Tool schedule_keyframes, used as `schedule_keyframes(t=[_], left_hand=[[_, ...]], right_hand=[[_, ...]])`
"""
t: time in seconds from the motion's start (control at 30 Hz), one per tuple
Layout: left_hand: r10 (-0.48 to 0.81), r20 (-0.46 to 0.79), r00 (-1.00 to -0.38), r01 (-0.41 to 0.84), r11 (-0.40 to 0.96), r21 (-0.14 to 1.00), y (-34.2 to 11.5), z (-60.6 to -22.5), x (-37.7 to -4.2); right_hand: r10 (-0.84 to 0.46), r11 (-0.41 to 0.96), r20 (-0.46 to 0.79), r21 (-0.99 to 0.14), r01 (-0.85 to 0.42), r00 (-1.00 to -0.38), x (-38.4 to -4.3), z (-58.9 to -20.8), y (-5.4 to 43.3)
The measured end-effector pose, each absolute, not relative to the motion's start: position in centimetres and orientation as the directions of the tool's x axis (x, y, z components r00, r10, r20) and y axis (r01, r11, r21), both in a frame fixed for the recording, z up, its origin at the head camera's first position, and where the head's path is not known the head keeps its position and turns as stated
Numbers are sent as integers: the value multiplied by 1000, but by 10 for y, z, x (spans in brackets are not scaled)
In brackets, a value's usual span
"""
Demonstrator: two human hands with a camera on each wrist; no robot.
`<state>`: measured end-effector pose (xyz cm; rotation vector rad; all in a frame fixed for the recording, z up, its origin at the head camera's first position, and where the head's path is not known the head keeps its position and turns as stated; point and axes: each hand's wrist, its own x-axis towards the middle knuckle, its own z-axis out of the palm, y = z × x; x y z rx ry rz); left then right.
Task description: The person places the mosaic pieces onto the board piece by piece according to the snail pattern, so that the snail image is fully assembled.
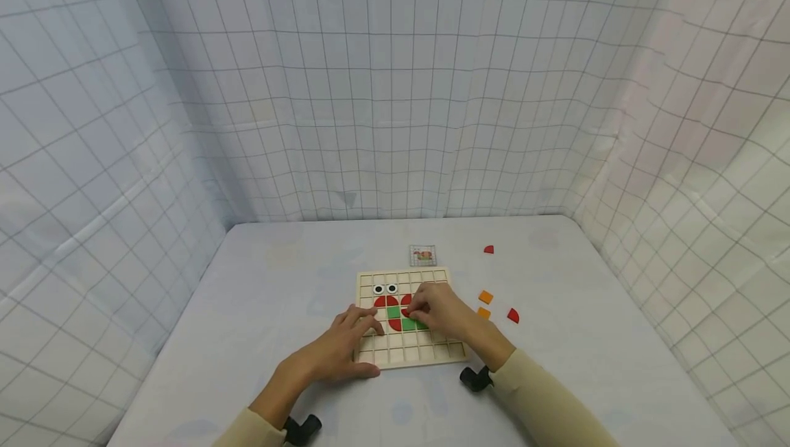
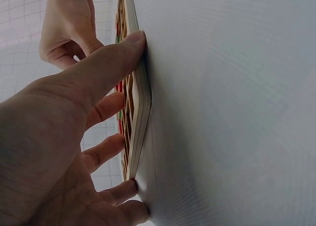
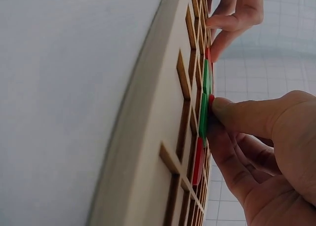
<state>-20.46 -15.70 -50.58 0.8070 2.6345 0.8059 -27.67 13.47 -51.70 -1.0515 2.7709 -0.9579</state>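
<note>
A pale wooden grid board [image 1: 410,356] lies on the table. In its cells are red quarter-circle tiles, green square tiles [image 1: 393,312] and two round eye tiles [image 1: 385,289]. My left hand [image 1: 342,345] rests at the board's left side with fingers spread, fingertips on the board and thumb by its near edge. My right hand [image 1: 439,311] is over the middle of the board, thumb and fingers pinching a small red tile [image 3: 211,99] beside the green tiles [image 3: 203,115]. The fingers hide most of that red tile and the cells beneath.
Right of the board lie two orange square tiles [image 1: 485,297] and a red quarter-circle tile [image 1: 513,315]. Another red tile [image 1: 489,249] sits farther back. A small picture card [image 1: 422,256] lies behind the board. White grid-patterned curtains [image 1: 395,90] enclose the table's back and sides.
</note>
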Motion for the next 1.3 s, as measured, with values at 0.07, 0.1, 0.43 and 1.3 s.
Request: schedule_keyframes(t=[0.07, 0.1, 0.43, 1.3], left_hand=[[583, -90, -808, 433, 689, 581, -157, -506, -205], [584, -88, -807, 434, 688, 581, -157, -506, -205], [579, -97, -810, 423, 690, 587, -156, -507, -204], [586, -78, -806, 442, 685, 579, -158, -510, -208]], right_hand=[[-610, 591, 180, -545, -594, -772, -277, -516, 133], [-609, 598, 177, -538, -594, -773, -278, -515, 133], [-573, 639, 117, -555, -532, -811, -277, -514, 125], [-571, 619, 141, -573, -537, -809, -283, -519, 130]])
